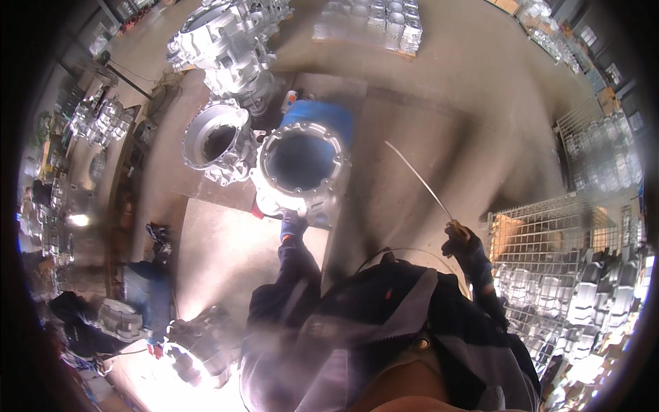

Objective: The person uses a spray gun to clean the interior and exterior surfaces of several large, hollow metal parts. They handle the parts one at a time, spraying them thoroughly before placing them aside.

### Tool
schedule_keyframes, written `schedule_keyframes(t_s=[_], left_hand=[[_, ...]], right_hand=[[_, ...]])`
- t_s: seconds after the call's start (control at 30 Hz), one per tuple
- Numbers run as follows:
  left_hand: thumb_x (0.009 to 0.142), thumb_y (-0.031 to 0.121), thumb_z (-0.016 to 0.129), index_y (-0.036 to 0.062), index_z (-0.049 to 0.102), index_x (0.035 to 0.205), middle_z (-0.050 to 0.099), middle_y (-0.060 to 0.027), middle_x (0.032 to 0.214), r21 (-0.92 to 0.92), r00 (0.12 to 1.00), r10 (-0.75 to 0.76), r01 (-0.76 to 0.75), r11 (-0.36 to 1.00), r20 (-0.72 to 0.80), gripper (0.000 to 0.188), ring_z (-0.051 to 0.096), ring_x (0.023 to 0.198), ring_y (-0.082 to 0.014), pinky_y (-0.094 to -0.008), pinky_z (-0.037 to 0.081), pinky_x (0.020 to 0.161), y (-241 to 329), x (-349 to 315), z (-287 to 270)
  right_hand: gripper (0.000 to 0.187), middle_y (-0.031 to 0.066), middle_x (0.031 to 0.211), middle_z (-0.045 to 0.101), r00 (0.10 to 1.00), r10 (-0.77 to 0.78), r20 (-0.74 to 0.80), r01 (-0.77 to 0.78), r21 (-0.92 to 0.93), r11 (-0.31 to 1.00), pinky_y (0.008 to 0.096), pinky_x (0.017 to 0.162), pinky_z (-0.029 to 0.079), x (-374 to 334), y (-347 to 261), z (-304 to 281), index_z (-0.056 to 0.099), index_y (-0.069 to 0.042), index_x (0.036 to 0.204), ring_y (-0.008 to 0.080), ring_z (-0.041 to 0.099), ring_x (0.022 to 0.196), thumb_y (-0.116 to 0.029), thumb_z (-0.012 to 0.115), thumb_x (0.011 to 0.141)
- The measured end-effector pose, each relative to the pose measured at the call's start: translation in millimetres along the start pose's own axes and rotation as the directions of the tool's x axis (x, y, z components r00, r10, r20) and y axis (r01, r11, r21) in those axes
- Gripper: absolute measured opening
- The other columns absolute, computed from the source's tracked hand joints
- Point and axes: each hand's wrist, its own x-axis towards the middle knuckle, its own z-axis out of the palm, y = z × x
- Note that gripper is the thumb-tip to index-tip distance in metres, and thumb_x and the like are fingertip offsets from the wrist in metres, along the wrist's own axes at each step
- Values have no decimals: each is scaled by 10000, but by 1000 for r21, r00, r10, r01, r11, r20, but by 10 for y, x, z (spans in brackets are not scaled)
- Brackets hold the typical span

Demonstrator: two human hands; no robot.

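Observation:
A silvery cast-metal housing [334,180] with a wide round opening and a bolt-hole flange rests on a blue drum [326,113]. My gloved left hand [294,225] grips its near lower edge. Off to the right, my gloved right hand [467,246] is closed around the wooden handle of a long thin file [420,176]. The file's slim metal blade points up and left, apart from the housing. Just left of that housing stands a second, similar housing [195,141] with its opening facing up.
More castings [220,41] are grouped at the far left, and a loaded pallet [371,27] stands at the back. A wire mesh cage [549,223] full of metal parts is close on my right. Another casting [199,343] and a blue bin [145,295] sit at the near left.

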Motion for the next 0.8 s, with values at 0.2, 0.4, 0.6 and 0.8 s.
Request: schedule_keyframes(t_s=[0.2,0.4,0.6,0.8], left_hand=[[725,261,642,187,646,1105,692,-110,928,180,825,-412,371,911,386,387,667,846,-277,-385,530,739,928,-17,-973],[818,395,635,60,656,1002,681,-126,766,-328,657,-737,740,588,159,382,670,653,-248,-352,534,596,1087,-97,-1152],[856,366,576,24,678,918,689,-158,829,-264,689,-711,667,697,-136,362,660,727,-296,-408,503,657,1306,-379,-1368],[658,439,760,113,517,1284,556,-156,1262,388,854,138,79,918,-502,746,488,1195,-325,-410,314,1062,2045,-373,-1866]], right_hand=[[312,168,888,641,924,-225,309,380,-684,623,377,680,504,715,-560,660,571,-51,1158,322,632,757,-211,594,890],[373,179,938,660,929,-51,368,339,-785,519,403,754,494,1318,-1112,1794,638,-129,1116,379,628,855,-413,569,884],[396,167,979,665,988,-54,146,156,-904,398,413,792,497,1628,-1329,1876,641,-167,1116,374,633,906,-460,509,883],[389,198,881,658,991,-111,75,119,-880,461,439,725,505,1223,-1331,1329,636,-78,978,401,628,827,-433,550,841]])
